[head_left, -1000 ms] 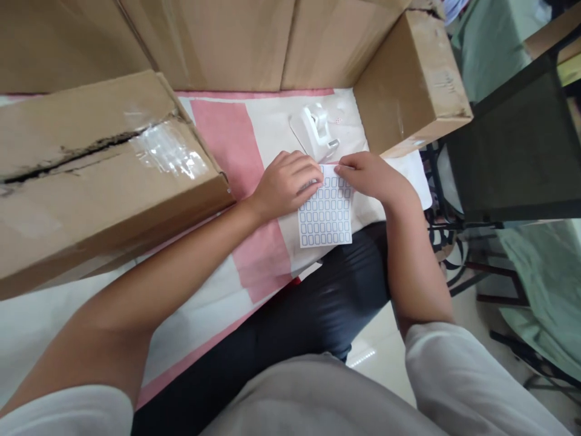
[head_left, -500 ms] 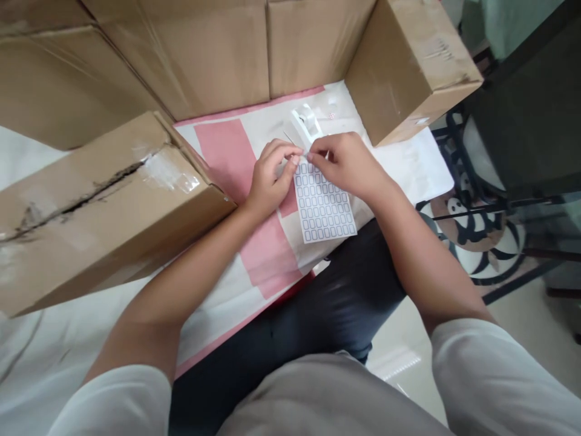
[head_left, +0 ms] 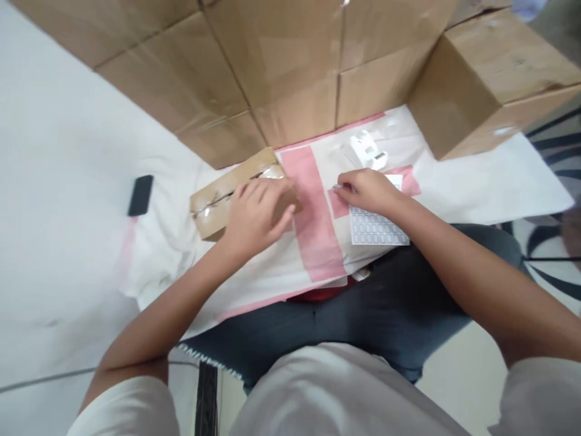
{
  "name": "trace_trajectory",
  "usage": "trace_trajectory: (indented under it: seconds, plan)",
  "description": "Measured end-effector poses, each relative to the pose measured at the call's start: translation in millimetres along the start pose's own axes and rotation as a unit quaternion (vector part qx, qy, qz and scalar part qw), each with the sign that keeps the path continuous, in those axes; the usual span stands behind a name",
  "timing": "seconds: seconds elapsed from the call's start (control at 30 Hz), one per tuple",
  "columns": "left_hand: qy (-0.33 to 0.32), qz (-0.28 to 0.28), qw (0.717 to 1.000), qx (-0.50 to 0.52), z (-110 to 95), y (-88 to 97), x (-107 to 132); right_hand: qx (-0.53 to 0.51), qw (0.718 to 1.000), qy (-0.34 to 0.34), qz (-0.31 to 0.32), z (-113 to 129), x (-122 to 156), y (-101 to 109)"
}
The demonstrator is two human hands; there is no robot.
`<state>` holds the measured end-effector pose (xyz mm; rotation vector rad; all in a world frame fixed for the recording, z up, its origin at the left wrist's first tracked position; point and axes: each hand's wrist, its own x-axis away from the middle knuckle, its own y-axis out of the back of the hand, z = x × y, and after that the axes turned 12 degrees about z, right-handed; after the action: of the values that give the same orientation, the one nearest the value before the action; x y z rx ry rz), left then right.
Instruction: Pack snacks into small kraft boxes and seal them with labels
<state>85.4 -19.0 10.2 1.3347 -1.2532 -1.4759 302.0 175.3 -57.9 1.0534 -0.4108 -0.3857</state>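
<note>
My left hand (head_left: 256,215) is over the near side of a small taped cardboard box (head_left: 213,203), thumb held apart from the fingers. Whether it touches the box I cannot tell. A small pale sticker (head_left: 336,186) is pinched between thumb and fingertips of my right hand (head_left: 363,189), just above the cloth. Below my right wrist lies a white sheet of stickers (head_left: 379,233) printed with rows of dark-outlined rounded rectangles, partly covered by the forearm. Just beyond that hand sits a white tape dispenser (head_left: 368,150).
Stacked cardboard boxes (head_left: 290,79) form a wall at the back. Another box (head_left: 476,91) juts forward on the right. A black phone (head_left: 141,195) lies at the left. A white and pink cloth (head_left: 318,230) covers the work surface, with my legs against its front edge.
The view has swung left, bringing the phone into sight. My hands have parted: the left has moved from the sticker sheet to the box, while the right holds the sticker left of the sheet.
</note>
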Motion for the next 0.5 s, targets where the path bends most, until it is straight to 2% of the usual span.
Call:
trace_trajectory:
  seconds: [0.07,0.13,0.17,0.2,0.27,0.3,0.37,0.5]
  plan:
    - [0.116,-0.005,0.993,-0.035,37,19.1,62,0.006,1.0,0.021,0.005,4,1,-6]
    - [0.297,-0.002,0.953,-0.064,68,34.4,137,0.007,0.999,0.035,0.009,7,1,-10]
    - [0.379,0.052,0.923,-0.045,80,39.8,174,0.007,0.999,0.038,0.013,9,2,-11]
    - [0.428,0.153,0.891,0.01,89,43.0,207,0.007,0.999,0.04,0.016,10,3,-12]
    - [0.436,0.245,0.864,0.063,99,42.6,256,0.003,0.999,0.039,0.022,14,5,-13]
    - [0.43,0.293,0.85,0.086,101,39.2,270,0.0,0.999,0.037,0.021,16,6,-13]
    - [0.416,0.358,0.83,0.101,100,28.2,281,-0.011,0.999,0.035,0.012,19,7,-12]
    - [0.41,0.453,0.789,0.069,86,-2.6,263,-0.038,0.998,0.042,-0.013,19,13,-8]
